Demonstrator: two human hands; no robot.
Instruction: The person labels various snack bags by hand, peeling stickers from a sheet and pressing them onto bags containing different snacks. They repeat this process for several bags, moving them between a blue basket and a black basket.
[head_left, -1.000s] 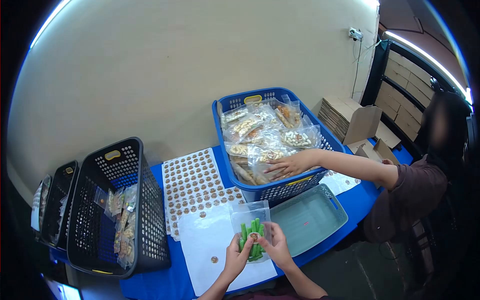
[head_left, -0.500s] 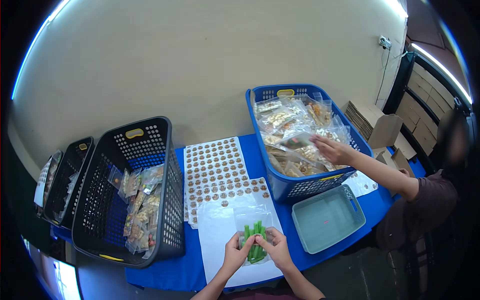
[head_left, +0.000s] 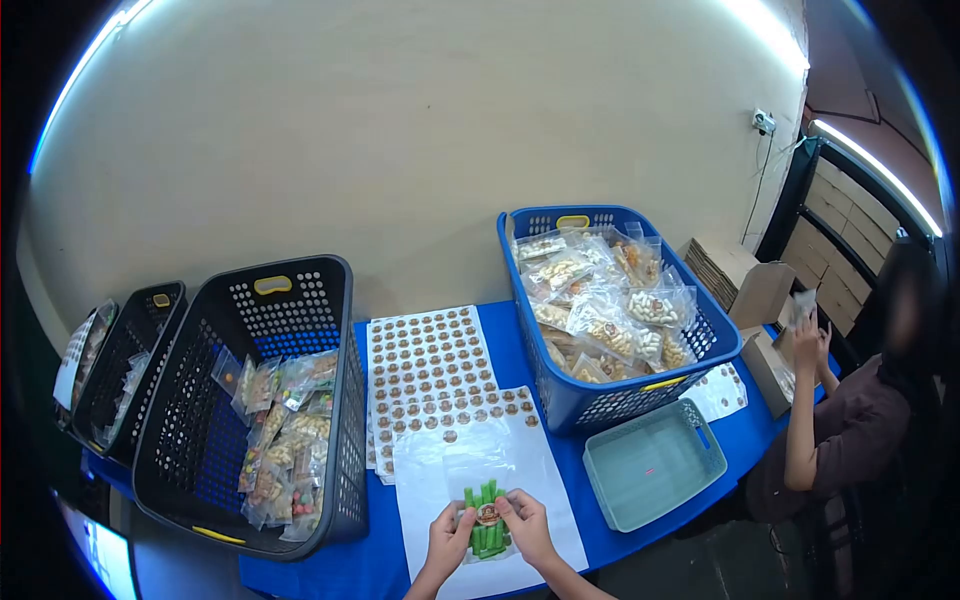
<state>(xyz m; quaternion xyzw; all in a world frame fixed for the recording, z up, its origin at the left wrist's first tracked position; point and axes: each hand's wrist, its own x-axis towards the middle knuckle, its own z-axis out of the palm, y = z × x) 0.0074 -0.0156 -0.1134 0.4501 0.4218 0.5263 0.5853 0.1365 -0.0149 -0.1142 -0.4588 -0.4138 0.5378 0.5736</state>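
A clear plastic bag of green stick-shaped pieces (head_left: 488, 540) lies over the white sheet, near the table's front edge. My left hand (head_left: 450, 538) is closed on its left side, the thumb on the front. From the right, my right hand (head_left: 527, 526) grips the same bag, its thumb beside a round brown sticker (head_left: 487, 514) on the bag's face. Just beyond are sheets of round brown stickers (head_left: 428, 350), the front one with a large bare white area (head_left: 430, 500).
On the left, a black basket (head_left: 350, 400) holds filled bags, with smaller dark baskets behind it. At right stand a blue basket (head_left: 560, 405) heaped with snack bags, a green tray (head_left: 610, 500) and cardboard boxes (head_left: 755, 290). A co-worker (head_left: 860, 420) holds up a small bag.
My hands and the green-filled bag have shifted slightly left in view; the round sticker now shows on its front. The co-worker's hand has drawn back from the blue basket with a bag.
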